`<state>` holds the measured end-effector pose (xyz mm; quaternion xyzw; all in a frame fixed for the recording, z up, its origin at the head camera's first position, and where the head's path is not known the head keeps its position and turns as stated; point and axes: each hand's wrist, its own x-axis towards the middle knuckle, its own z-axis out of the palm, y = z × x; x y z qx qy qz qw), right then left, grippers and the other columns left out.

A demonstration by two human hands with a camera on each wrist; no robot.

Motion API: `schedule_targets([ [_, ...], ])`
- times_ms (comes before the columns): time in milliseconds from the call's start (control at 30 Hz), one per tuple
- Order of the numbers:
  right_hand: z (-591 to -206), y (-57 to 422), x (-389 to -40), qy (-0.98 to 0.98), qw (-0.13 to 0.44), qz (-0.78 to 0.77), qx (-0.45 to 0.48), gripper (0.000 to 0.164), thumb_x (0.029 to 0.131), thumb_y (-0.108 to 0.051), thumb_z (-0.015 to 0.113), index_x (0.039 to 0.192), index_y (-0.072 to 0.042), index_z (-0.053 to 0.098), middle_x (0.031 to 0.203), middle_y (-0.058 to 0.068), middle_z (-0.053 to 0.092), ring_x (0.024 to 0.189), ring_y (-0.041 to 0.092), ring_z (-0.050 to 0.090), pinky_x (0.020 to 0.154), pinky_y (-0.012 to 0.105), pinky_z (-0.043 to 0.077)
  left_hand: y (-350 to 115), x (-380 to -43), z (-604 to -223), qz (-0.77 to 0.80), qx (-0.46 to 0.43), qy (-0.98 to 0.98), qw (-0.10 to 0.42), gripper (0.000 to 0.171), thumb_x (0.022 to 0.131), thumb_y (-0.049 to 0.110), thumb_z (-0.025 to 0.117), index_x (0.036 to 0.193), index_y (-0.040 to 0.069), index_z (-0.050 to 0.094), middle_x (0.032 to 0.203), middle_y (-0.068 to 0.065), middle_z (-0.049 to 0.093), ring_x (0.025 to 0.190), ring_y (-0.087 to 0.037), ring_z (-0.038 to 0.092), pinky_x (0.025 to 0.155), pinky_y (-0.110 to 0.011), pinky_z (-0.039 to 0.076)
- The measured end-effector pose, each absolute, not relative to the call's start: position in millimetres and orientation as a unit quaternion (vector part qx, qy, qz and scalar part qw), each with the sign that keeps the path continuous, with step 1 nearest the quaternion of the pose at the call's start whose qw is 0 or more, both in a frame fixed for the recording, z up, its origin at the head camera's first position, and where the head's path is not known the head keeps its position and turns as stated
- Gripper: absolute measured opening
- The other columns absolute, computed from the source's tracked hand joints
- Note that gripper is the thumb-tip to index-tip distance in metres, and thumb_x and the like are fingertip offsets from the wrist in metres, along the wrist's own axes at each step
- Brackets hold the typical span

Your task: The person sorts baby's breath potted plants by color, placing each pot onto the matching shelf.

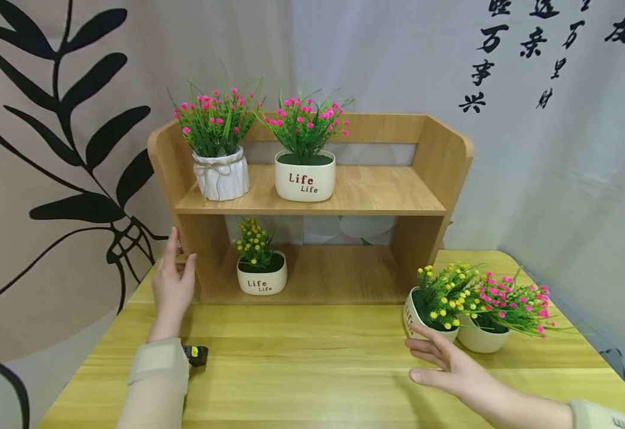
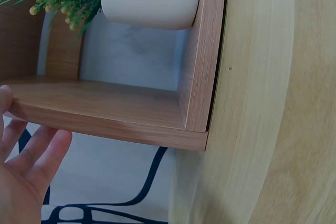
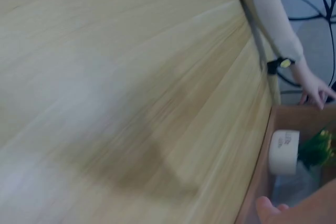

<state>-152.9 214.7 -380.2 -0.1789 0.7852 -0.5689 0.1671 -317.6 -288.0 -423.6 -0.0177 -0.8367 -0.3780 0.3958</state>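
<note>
My left hand (image 1: 174,286) is at the left side panel of a two-tier wooden shelf (image 1: 382,185), its fingers extended. In the left wrist view, fingertips (image 2: 62,139) lie right at the panel's edge. On the right, my right hand (image 1: 448,366) hovers over the table, fingers extended and nothing held. Just beyond it stands a white pot of yellow flowers (image 1: 445,298), overlapped by the fingertips in the head view. Beside that is a white pot of pink flowers (image 1: 484,336). Another yellow-flowered pot (image 1: 261,280) sits on the lower tier, at its left.
Two pink-flowered pots occupy the upper tier: a white ribbed one tied with string (image 1: 222,179) and a "Life" one (image 1: 305,179). The shelf stands toward the back of a wooden table (image 1: 291,369). Behind hangs a printed curtain (image 1: 371,53). A dark device (image 1: 196,356) is at the left wrist.
</note>
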Motion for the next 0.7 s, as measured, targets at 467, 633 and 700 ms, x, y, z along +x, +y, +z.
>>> schedule_targets([
  [467,-392,250,-161,0.864,0.094,-0.494,0.003,0.069,0.095,-0.019,0.059,0.143,0.015,0.022,0.137,0.037,0.04,0.123,0.046,0.047,0.089,0.042,0.051,-288,-317,-423,-0.379,-0.022,-0.836,0.397,0.071,0.097,0.009,0.059,0.154,0.033,0.024,0.121,-0.028,0.055,0.084,-0.047,0.063,0.071,-0.058,0.051],
  [633,-395,254,-166,0.889,0.076,-0.451,0.027,0.072,0.095,-0.025,0.062,0.141,0.015,0.024,0.141,0.04,0.034,0.128,0.05,0.039,0.098,0.054,0.044,-288,-317,-424,-0.378,-0.024,-0.834,0.401,0.072,0.096,0.009,0.06,0.154,0.033,0.025,0.12,-0.028,0.056,0.083,-0.047,0.063,0.071,-0.058,0.051],
  [700,-397,255,-169,0.893,0.072,-0.443,0.034,0.076,0.093,-0.027,0.064,0.142,0.015,0.022,0.143,0.04,0.03,0.131,0.051,0.035,0.1,0.056,0.041,-287,-318,-425,-0.377,-0.02,-0.835,0.4,0.072,0.096,0.009,0.059,0.154,0.034,0.024,0.119,-0.027,0.056,0.083,-0.046,0.063,0.072,-0.058,0.05],
])
